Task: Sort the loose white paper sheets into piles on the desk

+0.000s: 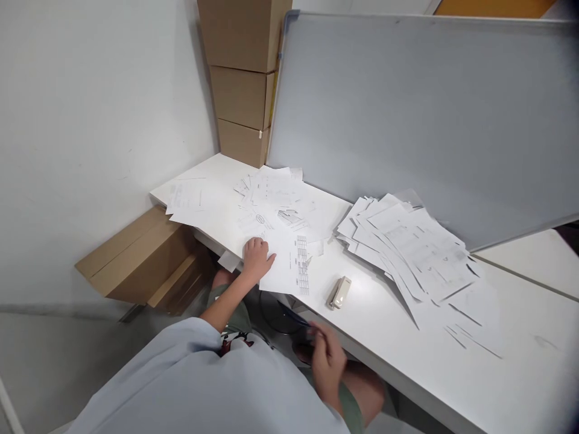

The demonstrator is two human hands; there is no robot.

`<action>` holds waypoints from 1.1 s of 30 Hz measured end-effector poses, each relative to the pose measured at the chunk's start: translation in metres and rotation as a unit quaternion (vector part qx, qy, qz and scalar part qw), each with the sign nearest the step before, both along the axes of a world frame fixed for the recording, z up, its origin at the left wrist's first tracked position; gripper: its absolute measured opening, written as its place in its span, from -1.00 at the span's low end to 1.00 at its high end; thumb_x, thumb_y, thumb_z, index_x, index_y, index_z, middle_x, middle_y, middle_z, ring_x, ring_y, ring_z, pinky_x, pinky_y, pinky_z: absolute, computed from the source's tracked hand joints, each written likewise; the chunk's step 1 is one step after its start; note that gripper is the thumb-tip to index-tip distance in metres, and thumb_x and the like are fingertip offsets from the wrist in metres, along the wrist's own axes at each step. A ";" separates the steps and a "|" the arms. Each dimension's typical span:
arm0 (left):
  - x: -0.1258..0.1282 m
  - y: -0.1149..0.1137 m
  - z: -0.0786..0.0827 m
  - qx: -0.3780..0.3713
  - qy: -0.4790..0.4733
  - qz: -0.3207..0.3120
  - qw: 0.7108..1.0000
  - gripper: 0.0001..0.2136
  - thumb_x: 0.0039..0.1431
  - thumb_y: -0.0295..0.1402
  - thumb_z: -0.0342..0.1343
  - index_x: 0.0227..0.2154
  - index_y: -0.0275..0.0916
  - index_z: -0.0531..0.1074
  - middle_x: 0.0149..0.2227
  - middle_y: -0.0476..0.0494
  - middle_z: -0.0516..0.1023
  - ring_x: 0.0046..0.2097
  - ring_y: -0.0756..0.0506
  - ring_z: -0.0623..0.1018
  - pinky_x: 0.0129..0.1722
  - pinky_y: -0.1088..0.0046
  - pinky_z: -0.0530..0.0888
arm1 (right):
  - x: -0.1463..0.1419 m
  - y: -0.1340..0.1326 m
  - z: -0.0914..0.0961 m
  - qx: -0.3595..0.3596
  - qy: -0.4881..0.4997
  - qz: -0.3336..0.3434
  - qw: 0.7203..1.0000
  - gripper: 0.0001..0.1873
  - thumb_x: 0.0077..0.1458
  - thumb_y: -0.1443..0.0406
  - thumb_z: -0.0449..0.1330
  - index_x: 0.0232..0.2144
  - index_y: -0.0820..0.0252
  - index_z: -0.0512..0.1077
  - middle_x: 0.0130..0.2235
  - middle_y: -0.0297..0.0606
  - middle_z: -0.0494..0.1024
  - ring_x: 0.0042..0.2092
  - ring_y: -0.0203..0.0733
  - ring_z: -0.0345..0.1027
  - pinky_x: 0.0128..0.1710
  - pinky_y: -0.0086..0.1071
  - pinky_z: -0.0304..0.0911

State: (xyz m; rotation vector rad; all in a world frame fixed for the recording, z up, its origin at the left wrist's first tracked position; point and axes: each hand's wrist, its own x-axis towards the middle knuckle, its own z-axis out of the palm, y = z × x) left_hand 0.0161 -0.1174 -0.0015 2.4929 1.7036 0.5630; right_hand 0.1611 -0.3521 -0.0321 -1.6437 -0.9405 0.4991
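Note:
My left hand (257, 260) rests at the front edge of the table, its fingers on loose printed paper and its thumb apart. Beside it, a printed sheet with a table along one side (283, 265) lies partly over the front edge. My right hand (326, 358) hangs above my lap, just in front of the table edge, with its fingers curled together. It is slightly blurred, and anything in those fingers is hidden. On the table, a beige stapler (340, 293) lies to the right of the sheet, apart from both hands.
A large untidy pile of papers (411, 241) covers the table (511, 386) on the right. More sheets (185, 202) lie at the far left. Stacked cardboard boxes (239, 93) and a whiteboard (420, 120) stand behind. An open cardboard box (131, 259) is below left.

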 end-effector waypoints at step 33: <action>-0.081 -0.039 -0.047 0.068 -0.066 -0.216 0.972 -0.60 0.32 -0.36 -0.14 0.16 -0.27 0.35 0.24 -0.29 0.35 0.34 -0.21 0.22 0.32 0.01 0.17 | -0.032 0.072 -0.011 -0.120 0.337 0.009 0.934 -0.38 -0.19 -0.27 0.22 -0.63 0.15 0.33 -0.66 -0.34 0.36 -0.61 -0.32 0.17 -0.57 -0.40 0.09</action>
